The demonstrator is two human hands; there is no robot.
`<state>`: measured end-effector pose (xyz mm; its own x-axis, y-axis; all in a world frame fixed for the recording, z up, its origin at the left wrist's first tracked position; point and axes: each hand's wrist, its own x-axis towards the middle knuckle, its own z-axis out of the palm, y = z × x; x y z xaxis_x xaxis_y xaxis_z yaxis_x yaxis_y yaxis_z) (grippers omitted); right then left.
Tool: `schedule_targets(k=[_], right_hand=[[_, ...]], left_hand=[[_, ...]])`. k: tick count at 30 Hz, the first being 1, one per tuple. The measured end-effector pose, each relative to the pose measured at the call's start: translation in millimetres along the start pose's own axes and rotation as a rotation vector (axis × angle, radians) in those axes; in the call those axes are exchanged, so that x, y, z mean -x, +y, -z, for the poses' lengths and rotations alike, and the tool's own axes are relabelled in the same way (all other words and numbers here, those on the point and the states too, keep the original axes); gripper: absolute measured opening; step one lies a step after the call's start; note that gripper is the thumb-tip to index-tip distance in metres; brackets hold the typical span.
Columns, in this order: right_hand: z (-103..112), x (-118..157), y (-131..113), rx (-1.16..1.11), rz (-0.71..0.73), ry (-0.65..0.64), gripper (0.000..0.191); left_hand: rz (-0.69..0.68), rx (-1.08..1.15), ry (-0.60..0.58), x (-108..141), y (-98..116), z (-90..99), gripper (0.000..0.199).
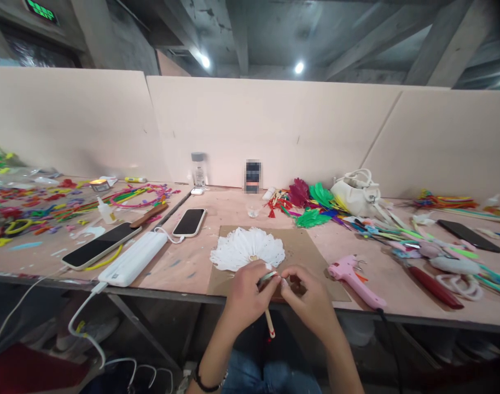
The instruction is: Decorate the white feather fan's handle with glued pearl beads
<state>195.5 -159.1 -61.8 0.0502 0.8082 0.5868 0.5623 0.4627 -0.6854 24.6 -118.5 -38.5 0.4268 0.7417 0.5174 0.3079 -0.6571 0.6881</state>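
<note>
A white, scallop-edged fan [248,246] lies on a brown cardboard sheet [315,257] in front of me. From under my hands a light wooden handle [269,323] with a red tip points down past the table edge. My left hand [248,293] is closed in a pinch just below the fan, with a small pale strip at its fingers. Fingertip to fingertip with it, my right hand [307,301] is pinched too. What the fingertips hold between them is too small and too covered to name.
A pink glue gun [354,282] lies right of the cardboard. Left are a white power bank [133,257] and phones [189,222]. Coloured feathers [311,202], a white bag [356,191] and several craft pieces crowd the right. A bottle [198,171] stands by the pale partition.
</note>
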Motion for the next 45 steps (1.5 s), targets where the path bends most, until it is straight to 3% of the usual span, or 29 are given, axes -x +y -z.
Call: schedule_targets(k=[15, 23, 45], right_hand=[[-4, -1, 7, -0.02, -0.004, 0.011, 0.009], [-5, 1, 11, -0.025, -0.039, -0.023, 0.012], [-4, 2, 11, -0.079, -0.112, -0.07, 0.011]], left_hand=[[-0.036, -0.089, -0.02, 2, -3, -4.4, 0.017], [-0.051, -0.301, -0.059, 7, -1, -5.7, 0.011], [-0.028, -0.238, -0.082, 5, -1, -4.3, 0.013]])
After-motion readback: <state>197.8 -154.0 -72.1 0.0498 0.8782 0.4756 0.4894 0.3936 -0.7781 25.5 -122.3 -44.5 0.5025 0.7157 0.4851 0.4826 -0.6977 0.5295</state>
